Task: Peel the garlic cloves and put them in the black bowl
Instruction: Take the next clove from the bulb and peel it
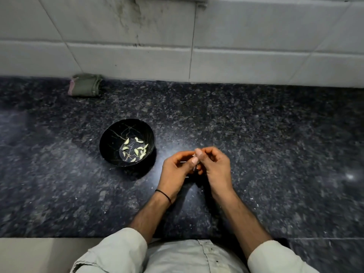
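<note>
A black bowl with pale crack-like veins stands on the dark granite counter, left of my hands. Several peeled pale-green garlic cloves lie on its bottom. My left hand and my right hand meet just right of the bowl, a little above the counter. Both pinch a small garlic clove between thumbs and fingertips; the clove is mostly hidden by the fingers, with thin bits of skin sticking out. A black band circles my left wrist.
A folded green cloth lies at the back left against the white tiled wall. Small flecks of garlic skin dot the granite counter around my hands. The counter's front edge runs just before my torso.
</note>
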